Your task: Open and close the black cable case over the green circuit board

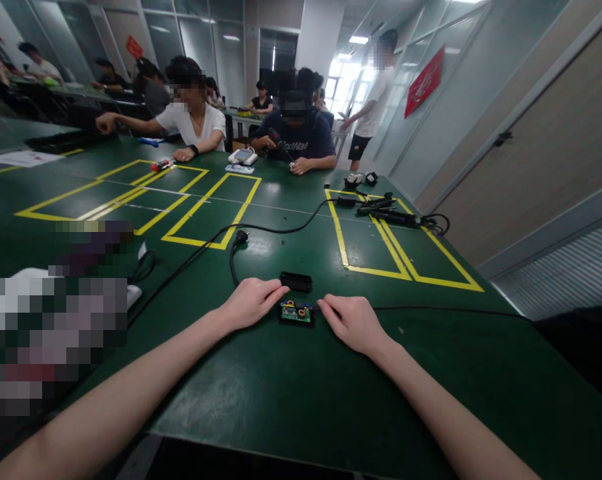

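Note:
A small green circuit board (296,312) in a black base lies on the green table (301,393) in front of me. My left hand (253,301) rests flat at the board's left edge, fingers stretched toward it and lightly touching. At the board's right edge sits my right hand (353,322), fingers curled loosely against the table; nothing shows in it. A black plastic cover (296,281) lies just beyond the board. A thin black cable (445,309) runs from the board off to the right.
A black power cord with a plug (241,237) loops behind my hands. Yellow tape rectangles (401,257) mark the table. Black tools and adapters (393,215) lie at the far right. Several people sit working across the table (193,123); one stands by the glass wall (373,100).

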{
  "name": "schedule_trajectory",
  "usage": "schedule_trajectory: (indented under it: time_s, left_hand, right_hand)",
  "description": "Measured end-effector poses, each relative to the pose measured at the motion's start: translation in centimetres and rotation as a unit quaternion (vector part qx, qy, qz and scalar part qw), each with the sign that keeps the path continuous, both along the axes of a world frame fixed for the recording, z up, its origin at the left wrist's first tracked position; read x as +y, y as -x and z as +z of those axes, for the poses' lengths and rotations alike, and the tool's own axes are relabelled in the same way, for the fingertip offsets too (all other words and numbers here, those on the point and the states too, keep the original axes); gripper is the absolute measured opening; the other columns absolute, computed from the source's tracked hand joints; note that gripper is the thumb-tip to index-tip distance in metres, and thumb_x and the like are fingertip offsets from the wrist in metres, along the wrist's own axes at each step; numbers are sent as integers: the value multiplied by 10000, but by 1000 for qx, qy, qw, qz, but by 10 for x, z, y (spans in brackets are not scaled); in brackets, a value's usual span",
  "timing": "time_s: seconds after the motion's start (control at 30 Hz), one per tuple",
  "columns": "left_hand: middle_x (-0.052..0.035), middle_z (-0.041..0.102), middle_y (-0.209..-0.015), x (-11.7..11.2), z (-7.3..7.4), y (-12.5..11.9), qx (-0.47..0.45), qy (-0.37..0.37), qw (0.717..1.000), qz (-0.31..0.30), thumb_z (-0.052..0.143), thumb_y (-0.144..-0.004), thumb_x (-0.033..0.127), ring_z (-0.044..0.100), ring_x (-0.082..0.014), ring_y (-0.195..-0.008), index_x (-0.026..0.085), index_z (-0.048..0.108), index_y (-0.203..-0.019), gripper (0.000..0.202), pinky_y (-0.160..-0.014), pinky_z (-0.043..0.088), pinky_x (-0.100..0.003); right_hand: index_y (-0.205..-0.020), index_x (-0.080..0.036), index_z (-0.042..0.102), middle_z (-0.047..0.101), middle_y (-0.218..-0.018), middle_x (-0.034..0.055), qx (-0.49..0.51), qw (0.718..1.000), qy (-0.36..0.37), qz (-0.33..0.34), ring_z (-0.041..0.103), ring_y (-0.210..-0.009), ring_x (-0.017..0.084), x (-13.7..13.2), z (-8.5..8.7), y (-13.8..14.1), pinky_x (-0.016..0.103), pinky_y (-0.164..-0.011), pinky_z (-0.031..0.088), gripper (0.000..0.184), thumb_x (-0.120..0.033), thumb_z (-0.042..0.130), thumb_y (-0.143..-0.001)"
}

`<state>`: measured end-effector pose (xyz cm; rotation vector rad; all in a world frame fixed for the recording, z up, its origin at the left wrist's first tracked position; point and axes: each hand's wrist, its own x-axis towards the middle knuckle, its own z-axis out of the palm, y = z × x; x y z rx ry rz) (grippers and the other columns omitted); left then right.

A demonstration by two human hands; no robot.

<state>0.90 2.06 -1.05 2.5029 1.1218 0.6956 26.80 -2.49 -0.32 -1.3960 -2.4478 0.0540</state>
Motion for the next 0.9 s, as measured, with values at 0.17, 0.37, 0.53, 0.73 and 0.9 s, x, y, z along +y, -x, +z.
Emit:
schedule_trajectory:
  time_s: [0.17,0.37,0.53,0.73,0.9]
  left_hand:
    - [14,586,-604,-1,2,-2,34,17,999,-9,462,-1078,347,540,-145,-546,187,609,-735,405,-592,308,-250]
    - [7,627,-627,-1,4,-1,59,-2,998,15,494,-1058,376,583,-148,-584,189,642,-744,394,-588,315,-241]
    - [2,637,-637,-1,3,-2,65,-29,997,20,474,-1064,366,602,-149,-600,187,631,-726,413,-588,333,-242]
    - [7,629,-633,-2,2,-4,58,-22,998,22,491,-1056,331,576,-144,-576,186,632,-714,398,-588,343,-249]
    - [-19,661,-701,-2,2,-3,49,-53,997,15,595,-997,303,614,-166,-698,181,658,-727,303,-648,382,-251]
  right_hand:
    - [-711,-200,585,652,-615,34,-24,999,34,-7,597,-552,160,2,-1,0,286,-587,282,464,-350,348,-1080]
    - [-741,-199,608,682,-668,37,-16,999,47,-4,635,-607,167,4,0,2,282,-601,300,406,-309,390,-1065]
    - [-836,-193,657,727,-737,44,-11,998,59,12,675,-646,176,3,-1,3,271,-620,349,320,-251,427,-1050]
    - [-914,-190,679,748,-767,52,-25,998,63,15,703,-663,184,2,0,3,265,-626,378,275,-226,439,-1044]
    - [-951,-189,686,744,-777,44,3,997,71,36,686,-641,175,2,1,3,263,-625,396,208,-198,485,-1003]
